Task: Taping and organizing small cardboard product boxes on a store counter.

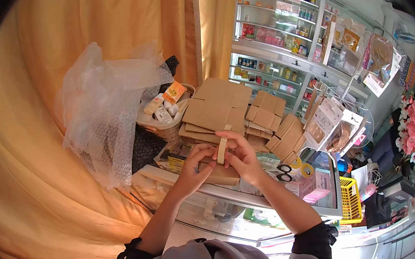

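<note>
Both hands meet above the front of a glass display counter. My right hand (241,156) grips a roll of adhesive tape (222,150), seen edge-on, between thumb and fingers. Beside it on the left, my left hand (197,166) has its fingers bent near the roll's lower edge; whether they touch the roll is not plain. Under the hands lies a small closed cardboard box (221,177). Behind them are a stack of large flat cardboard boxes (218,105) and smaller folded ones (266,109). Black-handled scissors (284,172) lie to the right, by more tape rolls (305,170).
A basket (161,126) of bottles stands back left, beside hanging bubble wrap (101,113) and a yellow curtain (45,138). Pink boxes (316,186) lie on the counter's right (333,205), near a rack of hanging packets (323,123). A yellow basket (351,201) stands beyond.
</note>
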The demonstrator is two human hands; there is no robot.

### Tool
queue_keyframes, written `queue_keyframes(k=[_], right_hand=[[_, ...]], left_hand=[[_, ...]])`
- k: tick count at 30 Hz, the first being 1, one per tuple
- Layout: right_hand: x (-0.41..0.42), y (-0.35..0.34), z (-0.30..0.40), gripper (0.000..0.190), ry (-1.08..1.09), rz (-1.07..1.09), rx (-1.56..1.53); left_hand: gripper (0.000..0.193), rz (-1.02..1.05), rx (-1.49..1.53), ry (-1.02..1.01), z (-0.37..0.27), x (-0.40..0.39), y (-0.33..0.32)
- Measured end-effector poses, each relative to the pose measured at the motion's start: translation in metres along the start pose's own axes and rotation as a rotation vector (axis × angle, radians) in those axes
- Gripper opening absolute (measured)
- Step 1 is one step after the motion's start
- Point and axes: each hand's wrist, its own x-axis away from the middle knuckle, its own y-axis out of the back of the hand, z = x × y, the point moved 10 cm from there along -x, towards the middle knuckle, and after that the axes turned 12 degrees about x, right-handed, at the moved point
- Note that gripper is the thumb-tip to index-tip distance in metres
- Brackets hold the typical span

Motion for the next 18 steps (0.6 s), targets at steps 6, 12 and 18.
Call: queue_keyframes(k=[6, 12, 18], right_hand=[[0.002, -0.004, 0.01, 0.06, 0.056, -0.01, 0.014], [0.004, -0.009, 0.007, 0.062, 0.061, 0.019, 0.07], [0.005, -0.01, 0.01, 0.06, 0.06, -0.009, -0.005]], left_hand=[[0.033, -0.092, 0.127, 0.093, -0.01, -0.001, -0.009], [0.034, -0.116, 0.129, 0.031, -0.02, 0.001, -0.008], [0.033, -0.116, 0.118, -0.027, -0.027, -0.002, -0.007]])
